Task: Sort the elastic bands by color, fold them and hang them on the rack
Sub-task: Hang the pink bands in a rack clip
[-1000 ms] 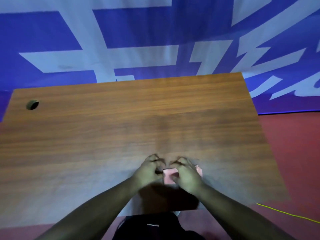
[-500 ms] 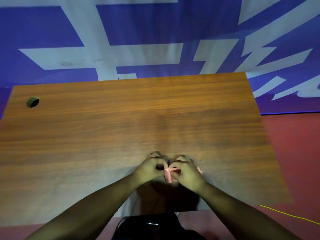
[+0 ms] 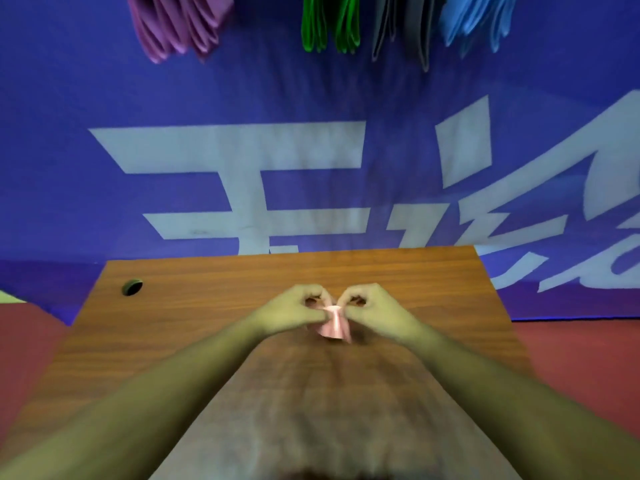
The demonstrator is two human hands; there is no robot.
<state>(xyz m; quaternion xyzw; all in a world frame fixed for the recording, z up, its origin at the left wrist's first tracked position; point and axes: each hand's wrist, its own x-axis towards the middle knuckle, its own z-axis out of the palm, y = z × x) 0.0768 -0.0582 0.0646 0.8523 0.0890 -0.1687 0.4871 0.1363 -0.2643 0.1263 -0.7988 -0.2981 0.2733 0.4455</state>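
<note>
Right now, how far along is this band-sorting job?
Purple bands, green bands, grey bands and blue bands already hang in colour groups overhead. Left hand and right hand pinch a folded pink band above the table. It is not yet hung; no other loose bands show.

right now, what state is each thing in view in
pink elastic band, folded, pinched at its top by both grips
left grip, pinching the pink band
right grip, pinching the pink band
purple elastic bands, folded, hanging
green elastic bands, folded, hanging
grey elastic bands, folded, hanging
blue elastic bands, folded, hanging
</note>
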